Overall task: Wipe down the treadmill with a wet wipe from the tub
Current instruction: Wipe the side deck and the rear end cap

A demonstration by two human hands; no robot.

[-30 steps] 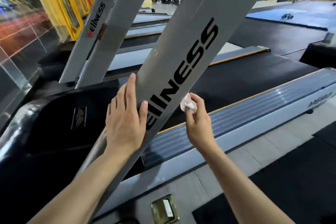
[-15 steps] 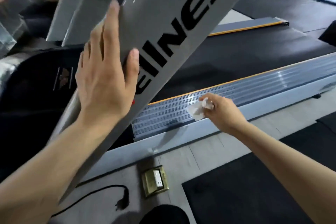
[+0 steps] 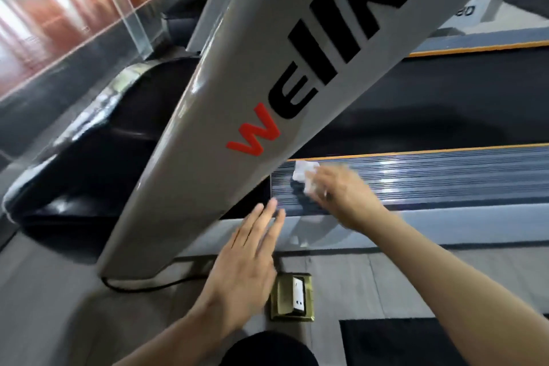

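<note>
The treadmill fills the view: a grey slanted upright (image 3: 237, 74) with black and red lettering, a black motor cover (image 3: 98, 151), a black belt (image 3: 430, 104) and a ribbed grey side rail (image 3: 445, 175). My right hand (image 3: 341, 193), blurred by motion, presses a crumpled white wet wipe (image 3: 303, 172) onto the front end of the side rail, just right of the upright. Over the floor beside the upright's base hangs my left hand (image 3: 249, 270), flat, fingers spread, holding nothing. The tub is not in view.
A brass floor socket box (image 3: 292, 297) with a white outlet sits in the grey floor beside the treadmill. A black cable (image 3: 142, 287) runs from the upright's base. Black matting (image 3: 416, 342) lies at lower right. A glass partition (image 3: 89, 9) stands at left.
My left hand has come off the upright and dropped low beside its base. My right hand has slid the wipe left along the side rail toward the upright. The view has tilted further down.
</note>
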